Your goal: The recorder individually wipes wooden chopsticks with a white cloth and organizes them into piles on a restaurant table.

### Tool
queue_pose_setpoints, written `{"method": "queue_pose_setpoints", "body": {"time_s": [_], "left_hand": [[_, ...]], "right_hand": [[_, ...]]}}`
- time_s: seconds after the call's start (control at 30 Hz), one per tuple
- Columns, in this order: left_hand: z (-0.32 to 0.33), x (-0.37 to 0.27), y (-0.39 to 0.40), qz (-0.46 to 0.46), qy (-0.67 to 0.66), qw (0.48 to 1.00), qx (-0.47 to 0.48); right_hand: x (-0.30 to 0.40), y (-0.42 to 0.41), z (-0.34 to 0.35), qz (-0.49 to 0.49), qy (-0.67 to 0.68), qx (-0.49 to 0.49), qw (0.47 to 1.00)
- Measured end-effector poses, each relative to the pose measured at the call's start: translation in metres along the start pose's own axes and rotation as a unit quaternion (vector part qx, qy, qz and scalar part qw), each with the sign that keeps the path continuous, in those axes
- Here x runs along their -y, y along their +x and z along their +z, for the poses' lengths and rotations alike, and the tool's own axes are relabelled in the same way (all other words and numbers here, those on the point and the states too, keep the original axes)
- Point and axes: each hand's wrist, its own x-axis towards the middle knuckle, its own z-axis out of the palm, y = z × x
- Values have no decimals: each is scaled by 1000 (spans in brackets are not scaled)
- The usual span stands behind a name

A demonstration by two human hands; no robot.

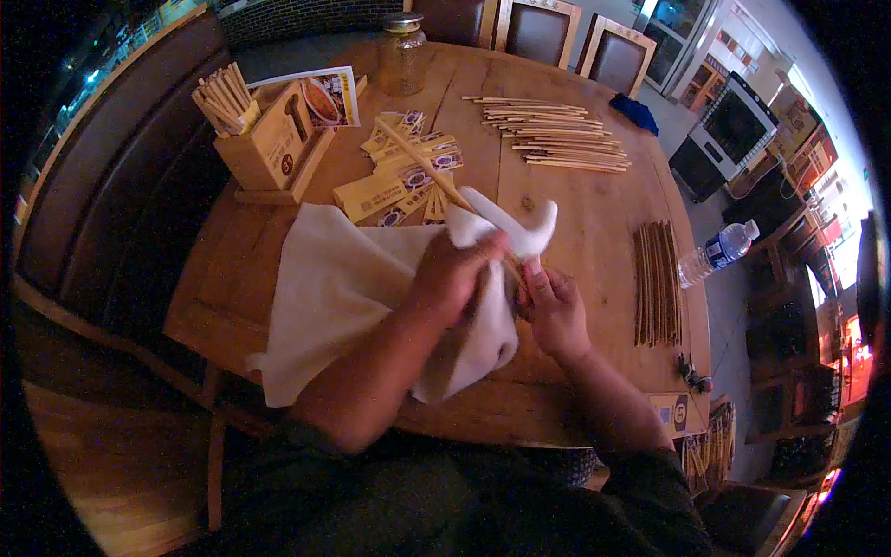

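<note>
A large white cloth hangs from my hands over the near part of the wooden table. My left hand grips the cloth around some wooden chopsticks, whose ends stick out towards the far left. My right hand is closed on the near ends of the chopsticks, beside a fold of the cloth; how many it holds cannot be told. Beyond the cloth lie several yellow printed paper sleeves. Light chopsticks lie in a loose pile at the far right, and darker chopsticks lie side by side near the right edge.
At the far left stands a wooden holder with chopsticks and a printed card. Behind are a glass jar and a dark blue cloth. A plastic bottle is at the right edge, with a small dark object nearer me. Chairs stand around.
</note>
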Motion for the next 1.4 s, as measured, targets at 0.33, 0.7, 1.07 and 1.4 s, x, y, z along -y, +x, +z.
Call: {"method": "queue_pose_setpoints", "body": {"time_s": [0.33, 0.7, 1.07, 1.4], "left_hand": [[-69, -41, 41, -13, -32, 978, -205], [-52, -7, 39, -30, -99, 981, -161], [-38, -8, 35, -23, -102, 986, -127], [-38, -7, 34, -8, -92, 989, -114]], "right_hand": [[42, -4, -57, 45, -51, 79, 995], [11, -66, -186, -61, -598, -348, 720], [-44, -79, -216, -8, -669, -359, 651], [-40, -81, -206, -43, -648, -307, 695]]}}
